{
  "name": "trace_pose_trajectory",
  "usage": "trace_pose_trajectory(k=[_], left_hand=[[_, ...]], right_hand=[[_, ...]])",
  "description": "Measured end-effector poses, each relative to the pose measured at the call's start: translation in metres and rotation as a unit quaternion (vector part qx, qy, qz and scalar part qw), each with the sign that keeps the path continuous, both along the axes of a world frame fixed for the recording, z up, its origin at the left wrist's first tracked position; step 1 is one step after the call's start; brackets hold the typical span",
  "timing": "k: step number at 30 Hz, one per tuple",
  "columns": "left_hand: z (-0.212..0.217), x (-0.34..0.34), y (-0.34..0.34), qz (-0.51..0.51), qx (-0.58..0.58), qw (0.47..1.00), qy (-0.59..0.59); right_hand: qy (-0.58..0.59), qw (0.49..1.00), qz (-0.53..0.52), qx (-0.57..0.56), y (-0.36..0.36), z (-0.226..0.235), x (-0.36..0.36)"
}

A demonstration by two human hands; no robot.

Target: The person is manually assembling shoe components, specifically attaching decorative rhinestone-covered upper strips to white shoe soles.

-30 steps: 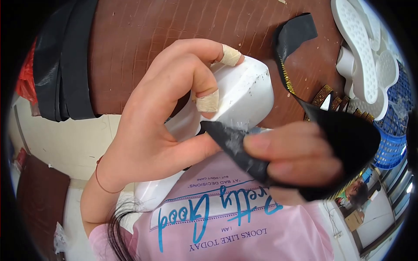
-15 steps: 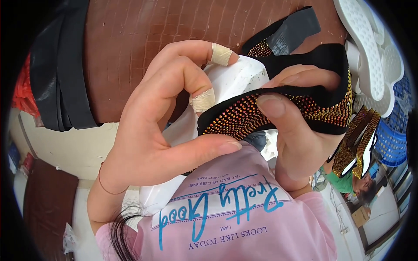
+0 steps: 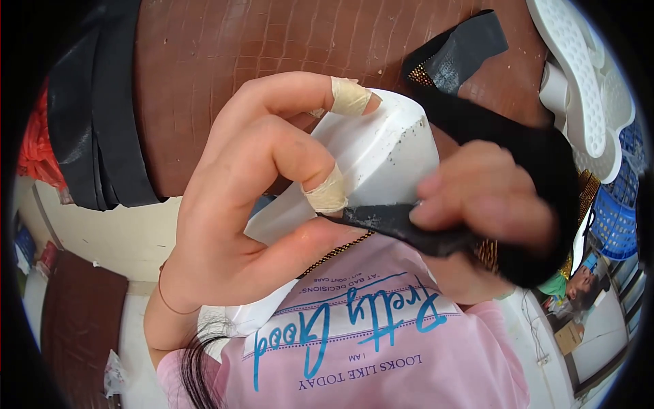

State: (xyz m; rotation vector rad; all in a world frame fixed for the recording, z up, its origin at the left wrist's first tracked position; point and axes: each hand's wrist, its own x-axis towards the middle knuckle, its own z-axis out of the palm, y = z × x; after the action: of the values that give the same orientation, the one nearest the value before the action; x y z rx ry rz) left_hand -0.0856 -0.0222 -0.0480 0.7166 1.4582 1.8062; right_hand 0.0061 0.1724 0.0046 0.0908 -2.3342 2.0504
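My left hand (image 3: 228,198), with beige tape round its fingertips, is closed around a smooth white shoe sole (image 3: 392,146). A thin line of gold stones (image 3: 334,253) runs along the sole by my left thumb. My right hand (image 3: 487,194), smeared by motion, pinches a black shoe strap (image 3: 538,146) beside the sole. The strap's dark grey end (image 3: 375,217) reaches to my taped left fingertip; I cannot tell whether it is fixed to the sole. Its other grey end (image 3: 477,44) lies far off on the brown surface, with orange-gold stones near it.
A brown crocodile-patterned surface (image 3: 204,41) spreads beyond my hands. Black bands (image 3: 116,102) hang over its left side. White soles (image 3: 579,88) are stacked at the right, near a blue basket (image 3: 613,225). Another person (image 3: 579,286) is at the lower right.
My right hand has turned the strap over, so its grey-black underside shows where the stones faced up. The strap has come off the sole's near side and swung right.
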Motion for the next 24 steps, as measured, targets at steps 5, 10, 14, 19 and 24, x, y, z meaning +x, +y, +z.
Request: trace_pose_trajectory(k=[5, 10, 14, 19, 24], left_hand=[[-0.005, -0.001, -0.001, 0.03, -0.003, 0.998, 0.049], [-0.005, -0.004, -0.004, 0.004, -0.002, 0.996, 0.088], [0.003, -0.005, -0.004, -0.002, -0.02, 0.997, 0.072], [0.005, -0.003, -0.004, -0.006, -0.061, 0.998, -0.017], [0.0, -0.001, -0.002, 0.006, 0.013, 0.992, -0.124]], right_hand=[[0.011, 0.996, 0.064, 0.065, -0.005, 0.022, 0.006], [0.018, 0.987, 0.115, 0.113, -0.009, 0.029, 0.008], [0.048, 0.998, 0.026, 0.036, -0.013, 0.012, 0.006], [-0.002, 0.996, -0.081, 0.037, -0.012, -0.002, 0.006], [0.0, 0.992, -0.129, -0.009, -0.014, -0.009, 0.007]])
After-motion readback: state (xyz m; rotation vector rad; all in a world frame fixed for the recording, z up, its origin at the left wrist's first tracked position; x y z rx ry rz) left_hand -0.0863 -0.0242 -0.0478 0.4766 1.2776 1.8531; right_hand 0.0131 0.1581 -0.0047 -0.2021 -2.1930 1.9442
